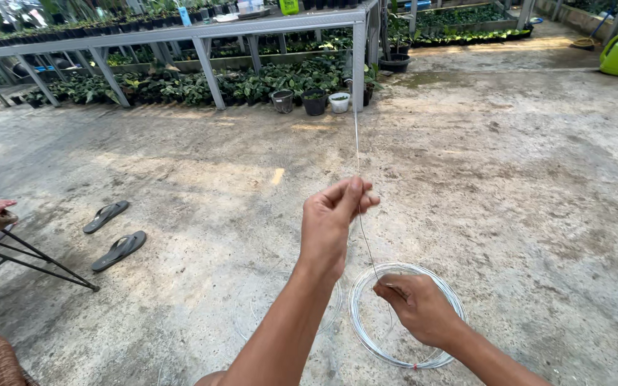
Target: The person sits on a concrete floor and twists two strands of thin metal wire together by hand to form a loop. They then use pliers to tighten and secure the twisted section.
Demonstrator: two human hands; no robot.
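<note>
Bare concrete floor [523, 186] spreads wide around the person, edged far off by plant benches [180, 43]. The left hand [334, 221] is raised, fingers pinched shut on a thin wire [357, 143] running upward. The right hand [416, 307], lower, grips the strand above the wire coil [366, 336] lying on the floor.

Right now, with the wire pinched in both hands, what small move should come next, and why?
Probably slide the right hand down the wire toward the coil. The left hand pinches the strand high, a straight end rises above it, and the stretch between the hands is short and bowed.
</note>
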